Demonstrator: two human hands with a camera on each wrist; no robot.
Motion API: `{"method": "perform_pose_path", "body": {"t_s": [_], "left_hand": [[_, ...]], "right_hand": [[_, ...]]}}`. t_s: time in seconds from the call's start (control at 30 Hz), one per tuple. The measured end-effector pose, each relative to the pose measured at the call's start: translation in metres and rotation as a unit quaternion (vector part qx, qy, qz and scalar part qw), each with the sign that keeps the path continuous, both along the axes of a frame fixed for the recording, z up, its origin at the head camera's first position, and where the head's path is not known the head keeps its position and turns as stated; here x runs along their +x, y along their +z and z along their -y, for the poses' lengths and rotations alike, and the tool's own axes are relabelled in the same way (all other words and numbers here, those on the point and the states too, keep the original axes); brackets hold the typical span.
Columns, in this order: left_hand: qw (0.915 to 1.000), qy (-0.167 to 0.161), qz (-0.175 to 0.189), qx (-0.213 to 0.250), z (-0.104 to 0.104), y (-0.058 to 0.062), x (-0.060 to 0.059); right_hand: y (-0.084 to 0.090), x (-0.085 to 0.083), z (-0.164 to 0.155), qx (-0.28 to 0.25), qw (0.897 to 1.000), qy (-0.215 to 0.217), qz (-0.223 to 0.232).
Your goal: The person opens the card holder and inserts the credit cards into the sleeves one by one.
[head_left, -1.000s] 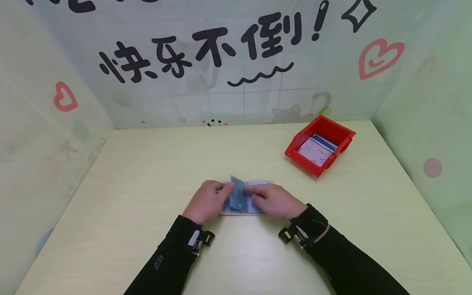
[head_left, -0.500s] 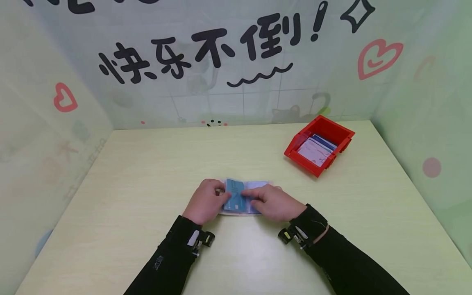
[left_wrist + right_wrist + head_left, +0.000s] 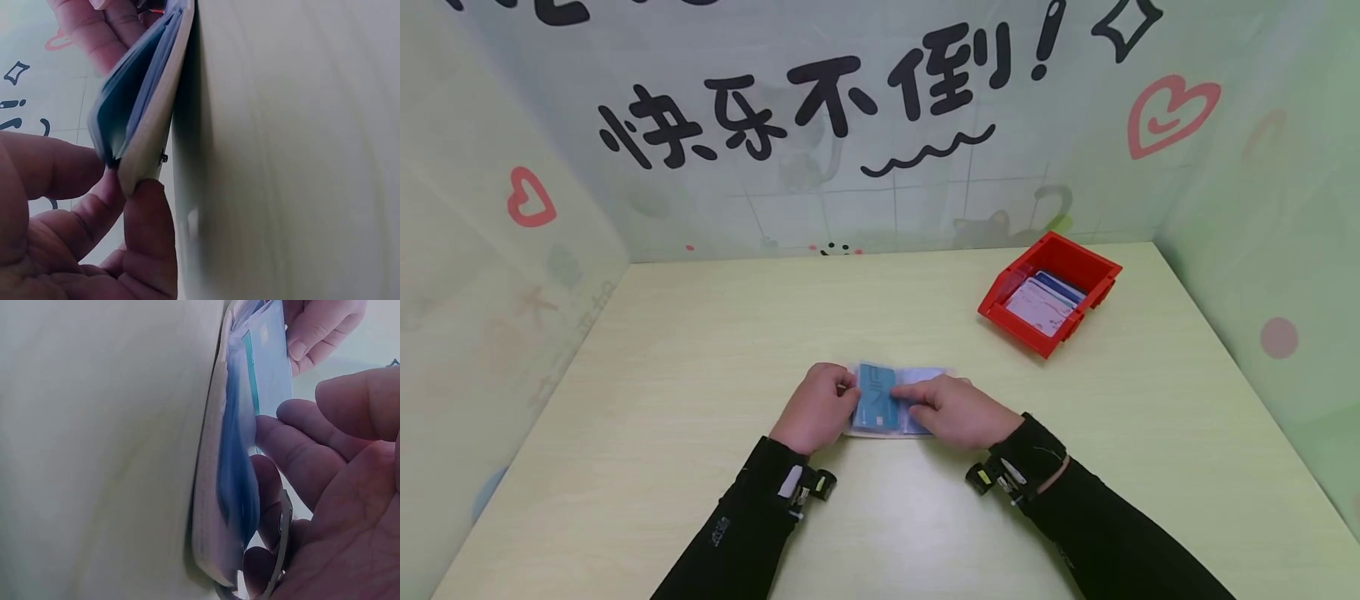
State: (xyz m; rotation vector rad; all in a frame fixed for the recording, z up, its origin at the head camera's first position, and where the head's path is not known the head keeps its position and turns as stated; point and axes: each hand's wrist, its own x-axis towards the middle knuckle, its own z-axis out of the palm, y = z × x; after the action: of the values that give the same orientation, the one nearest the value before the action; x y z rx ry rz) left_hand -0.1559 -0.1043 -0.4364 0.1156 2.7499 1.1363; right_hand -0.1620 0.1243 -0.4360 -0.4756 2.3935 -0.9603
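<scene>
A card holder with clear sleeves lies spread open on the table between the hands. A blue card shows in its left sleeve. My left hand pinches the holder's left edge; in the left wrist view its thumb and fingers grip a corner of the sleeves and the pale cover. My right hand lies over the right half, its index fingertip touching the sleeve beside the blue card. The right wrist view shows its thumb apart from the pages and a narrow strap by the bent lower fingers.
A red bin with several cards in it stands at the back right of the pale wooden table. Printed walls enclose the table at the back and both sides. Each wrist carries a camera.
The sleeve with the blue card stood raised a second ago and has come down flat to the left. My left thumb has drawn back to the holder's edge; the right hand stays nearly still.
</scene>
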Motion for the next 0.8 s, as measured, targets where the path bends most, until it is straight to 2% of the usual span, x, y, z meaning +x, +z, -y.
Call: {"method": "perform_pose_path", "body": {"t_s": [0.3, 0.4, 0.5, 0.6, 0.67, 0.73, 0.8], "left_hand": [[0.9991, 0.006, 0.034, 0.024, 0.001, 0.008, 0.0], [0.9994, 0.016, 0.031, 0.002, 0.001, 0.007, 0.002], [0.9993, 0.027, 0.024, -0.014, 0.002, 0.006, 0.005], [0.9992, 0.029, 0.019, -0.019, 0.002, 0.005, 0.008], [0.9993, 0.029, 0.016, -0.015, 0.003, 0.006, 0.01], [0.9994, 0.03, 0.015, -0.01, 0.003, 0.006, 0.011], [0.9994, 0.033, 0.014, -0.004, 0.004, 0.006, 0.012]], "right_hand": [[0.004, -0.001, -0.001, 0.003, 1.0, 0.001, -0.011], [0.011, -0.006, -0.007, -0.002, 0.999, -0.026, -0.024], [0.022, -0.018, -0.023, -0.001, 0.996, -0.067, -0.055], [0.035, -0.04, -0.05, 0.035, 0.987, -0.11, -0.114], [0.04, -0.058, -0.069, 0.082, 0.975, -0.141, -0.153], [0.045, -0.075, -0.088, 0.132, 0.963, -0.166, -0.167], [0.047, -0.09, -0.103, 0.179, 0.955, -0.175, -0.162]]}}
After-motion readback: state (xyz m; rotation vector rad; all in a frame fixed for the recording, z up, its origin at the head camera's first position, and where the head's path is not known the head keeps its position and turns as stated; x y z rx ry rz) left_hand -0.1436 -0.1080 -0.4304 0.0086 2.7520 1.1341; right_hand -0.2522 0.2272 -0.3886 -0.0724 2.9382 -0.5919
